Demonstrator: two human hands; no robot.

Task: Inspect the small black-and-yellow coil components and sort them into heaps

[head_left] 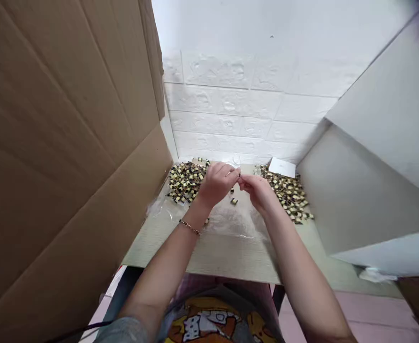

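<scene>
A tall brown cardboard wall stands well to the left of both hands, and a white brick-patterned wall rises beyond them. Off to the right of the right hand leans a pale grey panel, its lower part against the light wooden table that spreads beneath both hands. Nearer the body than the hands, below the table edge, shows a dark cloth with a cartoon print. Clear plastic sheeting lies on the table under and just in front of the hands. A heap of small yellow-and-black pieces sits just left of the left hand, and a second heap lies just right of the right hand, reaching back behind its wrist. The two hands meet between the heaps, fingertips together, the left with its back upward and the right with its fingers curled in. On the far side of the right heap, beyond the right hand, rests a white card. A chain bracelet circles the left wrist. One loose piece lies below the joined fingertips, which pinch a small dark part, mostly hidden by the fingers.
</scene>
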